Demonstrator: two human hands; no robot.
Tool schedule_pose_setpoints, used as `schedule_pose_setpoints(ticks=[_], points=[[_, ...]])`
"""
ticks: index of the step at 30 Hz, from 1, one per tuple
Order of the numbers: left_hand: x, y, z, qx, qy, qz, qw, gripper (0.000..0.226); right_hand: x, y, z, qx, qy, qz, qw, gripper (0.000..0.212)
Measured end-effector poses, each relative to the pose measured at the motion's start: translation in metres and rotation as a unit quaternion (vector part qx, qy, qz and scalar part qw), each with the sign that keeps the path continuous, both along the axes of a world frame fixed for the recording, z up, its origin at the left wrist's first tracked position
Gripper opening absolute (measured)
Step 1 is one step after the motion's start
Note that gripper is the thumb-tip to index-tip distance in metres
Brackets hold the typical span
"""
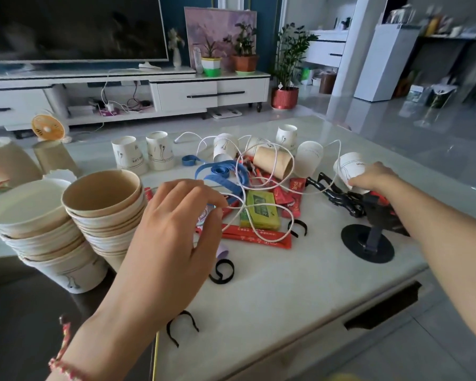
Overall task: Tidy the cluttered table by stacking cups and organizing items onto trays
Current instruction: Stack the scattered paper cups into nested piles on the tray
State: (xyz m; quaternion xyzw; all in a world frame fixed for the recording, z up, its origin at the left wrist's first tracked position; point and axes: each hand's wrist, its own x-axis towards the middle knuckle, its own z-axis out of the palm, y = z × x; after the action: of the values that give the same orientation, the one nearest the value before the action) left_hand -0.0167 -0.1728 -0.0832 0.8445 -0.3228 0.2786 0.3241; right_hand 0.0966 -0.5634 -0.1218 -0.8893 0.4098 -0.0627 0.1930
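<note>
1. Your right hand (374, 178) is curled round a tilted white cup (348, 166), well to the right of the green packet (260, 209) and a little beyond it. That cup is the piece in play. The cup stacks (105, 215) stand well left of the packet, on the counter (286, 284).
2. Your left hand (176, 229) hangs just left of the packet, fingers loosely bent over the white cable (259, 160). Thumb and forefinger sit close to a loop, but I cannot tell whether they pinch it.
3. The cable appears to run against the cup you hold. If you lift quickly, it may drag the brown cup (272, 162) lying beyond the packet, or tip the upright cups around it.
4. The black stand (366, 243), right of the packet, sits under your right forearm — a low sweep toward the stacks could knock it over.
5. The stacks lean, so a cup pushed on hard could topple them.
6. Something clear lies under your left fingers, too hidden to name. The stand's upper part is behind your forearm, and no tray is in view.
</note>
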Motion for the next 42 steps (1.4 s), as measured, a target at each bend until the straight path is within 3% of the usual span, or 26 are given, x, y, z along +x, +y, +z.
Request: schedule_pose_setpoints(ticks=[3,7,10,12,15,18,21,22,26,29,33,37,42], points=[[-0.005,0.004,0.004,0.002,-0.005,0.001,1.000,0.025,-0.004,-0.002,0.007,0.017,-0.058,-0.033,0.998,0.075],[-0.013,0.011,0.012,-0.027,0.005,-0.006,1.000,0.022,-0.024,0.020,0.039,-0.061,-0.133,-0.052,0.988,0.074],[-0.022,0.017,0.019,-0.058,0.018,-0.008,0.998,0.017,-0.051,0.056,0.063,-0.136,-0.236,0.008,0.962,0.062],[-0.027,0.022,0.023,-0.083,0.029,-0.005,0.996,0.018,-0.069,0.090,0.075,-0.117,-0.307,0.100,0.939,0.056],[-0.035,0.033,0.029,-0.149,0.045,0.012,0.988,0.027,-0.101,0.159,0.094,0.039,-0.388,0.283,0.876,0.053],[-0.042,0.053,0.043,-0.244,0.056,0.015,0.968,0.043,-0.139,0.229,0.114,0.181,-0.403,0.455,0.773,0.050],[-0.049,0.086,0.056,-0.289,0.012,0.037,0.957,0.010,-0.157,0.287,0.122,0.263,-0.351,0.559,0.703,0.051],[-0.051,0.095,0.059,-0.291,-0.005,0.054,0.955,0.012,-0.158,0.302,0.121,0.273,-0.338,0.572,0.696,0.051],[-0.053,0.146,0.059,-0.286,-0.038,0.147,0.946,0.017,-0.148,0.354,0.110,0.309,-0.313,0.590,0.677,0.049],[-0.043,0.180,0.044,-0.294,-0.066,0.242,0.922,0.013,-0.137,0.366,0.103,0.297,-0.337,0.565,0.692,0.043],[-0.031,0.218,0.003,-0.149,0.006,0.357,0.922,0.017,-0.122,0.377,0.096,0.371,-0.373,0.493,0.693,0.018],[-0.019,0.217,-0.028,-0.008,0.071,0.331,0.941,0.014,-0.108,0.373,0.092,0.390,-0.373,0.462,0.704,0.018],[-0.009,0.207,-0.043,0.048,0.082,0.274,0.957,0.013,-0.094,0.360,0.093,0.398,-0.352,0.450,0.718,0.020]])
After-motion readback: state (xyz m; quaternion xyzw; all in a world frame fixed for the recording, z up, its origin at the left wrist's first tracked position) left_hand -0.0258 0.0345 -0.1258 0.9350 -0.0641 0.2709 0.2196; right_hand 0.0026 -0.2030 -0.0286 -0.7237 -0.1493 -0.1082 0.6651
